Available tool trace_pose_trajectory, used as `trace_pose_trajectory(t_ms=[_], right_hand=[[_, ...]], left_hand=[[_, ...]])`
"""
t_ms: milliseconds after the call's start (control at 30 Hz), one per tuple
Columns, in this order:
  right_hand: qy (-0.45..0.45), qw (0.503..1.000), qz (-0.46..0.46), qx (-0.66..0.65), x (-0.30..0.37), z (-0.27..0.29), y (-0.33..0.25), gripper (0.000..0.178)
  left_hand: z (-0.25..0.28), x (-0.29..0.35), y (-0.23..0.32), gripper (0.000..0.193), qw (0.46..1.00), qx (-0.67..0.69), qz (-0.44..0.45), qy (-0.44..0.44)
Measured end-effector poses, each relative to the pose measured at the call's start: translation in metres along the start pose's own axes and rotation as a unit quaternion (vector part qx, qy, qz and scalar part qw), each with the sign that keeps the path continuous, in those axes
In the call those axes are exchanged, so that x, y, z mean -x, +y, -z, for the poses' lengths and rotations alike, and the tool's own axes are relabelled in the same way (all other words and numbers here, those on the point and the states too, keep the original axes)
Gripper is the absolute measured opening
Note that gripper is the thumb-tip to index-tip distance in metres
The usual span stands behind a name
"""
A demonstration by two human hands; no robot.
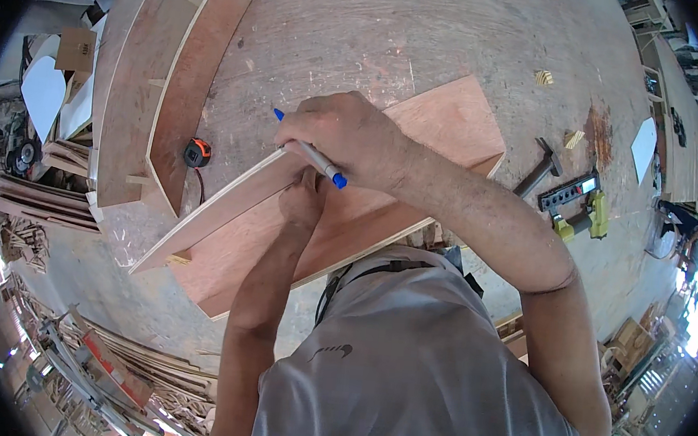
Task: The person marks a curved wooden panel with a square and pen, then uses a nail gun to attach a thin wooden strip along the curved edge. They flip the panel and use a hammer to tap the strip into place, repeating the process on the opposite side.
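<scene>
Blue-ended grey marker (318,162), grasped by the right hand's (352,132) fingers, slants across the plywood board (222,212), which runs near-left to far-right beneath; the left hand (301,204) is nearer, beside its inner side, grip unclear.

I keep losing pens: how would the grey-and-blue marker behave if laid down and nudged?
The marker in the right hand would probably roll, looking round and slim. Its thinness suggests it's light; its straight shape suggests stiffness.
</scene>
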State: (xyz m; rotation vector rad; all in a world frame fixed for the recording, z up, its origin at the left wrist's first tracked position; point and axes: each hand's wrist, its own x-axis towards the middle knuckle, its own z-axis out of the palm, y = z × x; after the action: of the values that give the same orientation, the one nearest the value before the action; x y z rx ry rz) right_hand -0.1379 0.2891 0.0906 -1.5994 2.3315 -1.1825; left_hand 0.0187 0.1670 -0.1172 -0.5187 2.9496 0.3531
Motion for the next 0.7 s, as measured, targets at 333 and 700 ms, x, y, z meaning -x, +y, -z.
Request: trace_pose_trajectory(t_ms=[333, 700], right_hand=[[0.015, 0.994, 0.003, -0.105, 0.0, 0.001, 0.021, 0.01], [0.183, 0.968, -0.107, -0.134, 0.073, 0.006, 0.029, 0.022]], left_hand=[[-0.013, -0.014, -0.012, 0.009, 0.983, 0.044, -0.101, 0.144], [-0.032, -0.014, -0.024, 0.007, 0.975, 0.065, -0.125, 0.171]])
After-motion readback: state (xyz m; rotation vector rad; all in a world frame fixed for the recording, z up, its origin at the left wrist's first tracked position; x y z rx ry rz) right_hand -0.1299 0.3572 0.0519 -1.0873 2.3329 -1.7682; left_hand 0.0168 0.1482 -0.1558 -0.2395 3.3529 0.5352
